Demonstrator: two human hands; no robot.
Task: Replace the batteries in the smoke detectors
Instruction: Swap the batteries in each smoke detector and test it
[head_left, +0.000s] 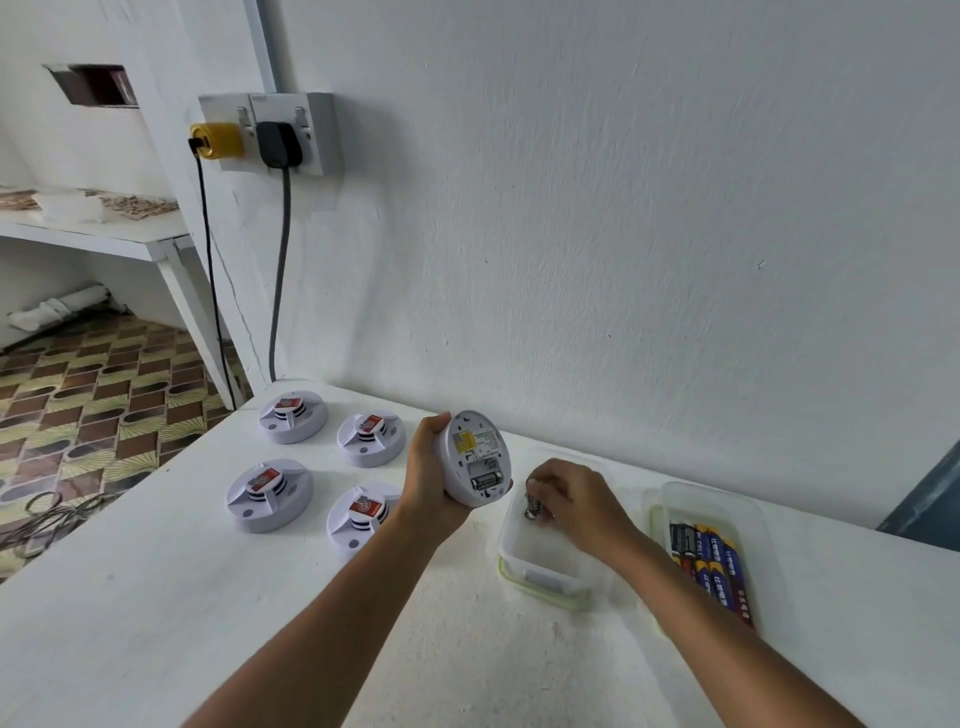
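A white table (156, 597) fills the lower half of the view, set against a white wall (623, 208). At ten o'clock on the wall hangs a double socket (317, 132) carrying a yellow plug (218, 140) and a black plug (278, 145), each with a cable running down.

On the table around nine o'clock lie four smoke detectors in two rows: far left (293, 417), far right (371, 438), near left (269, 495) and near right (361, 517), all resting flat with a red sticker on the upward face.

Near the centre, the left hand (431, 483) grips a fifth smoke detector (475, 458) by its rim, tilted on edge above the table, its back turned toward the camera. Its battery bay is uncovered and one battery (487, 481) sits in it.

At four o'clock from the centre stands an empty-looking clear container (540, 571) with a green rim. The right hand (571, 501) reaches into it, fingers curled and pinching a small dark battery (533, 506) inside its walls.

Just beside that, at four o'clock, a second clear container (748, 512) holds a row of fresh batteries (714, 569) with blue, yellow and red wrappers.
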